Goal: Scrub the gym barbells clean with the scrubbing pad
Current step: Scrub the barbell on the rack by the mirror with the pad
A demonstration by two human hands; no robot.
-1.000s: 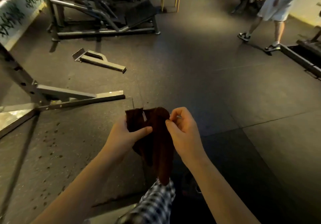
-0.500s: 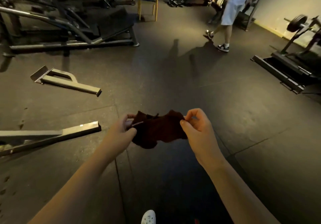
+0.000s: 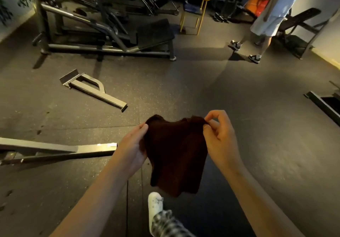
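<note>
Head view shows your white shoe (image 3: 155, 205) and checked trouser leg (image 3: 169, 225) lowest down, over the dark floor (image 3: 257, 126). Just above them you hold the scrubbing pad (image 3: 176, 155), a dark brown cloth, up in the air. Your left hand (image 3: 131, 148) grips its left edge, thumb on top. Your right hand (image 3: 220, 137) pinches the top right corner between thumb and first finger. The pad hangs down between both hands. A long metal beam (image 3: 73, 151) lies on the floor to your left. A loose metal piece (image 3: 95, 89) lies further off. Behind it stands a big gym machine (image 3: 110, 34), then a yellow chair (image 3: 196, 6). Another person (image 3: 266, 16) stands far off on the right.
</note>
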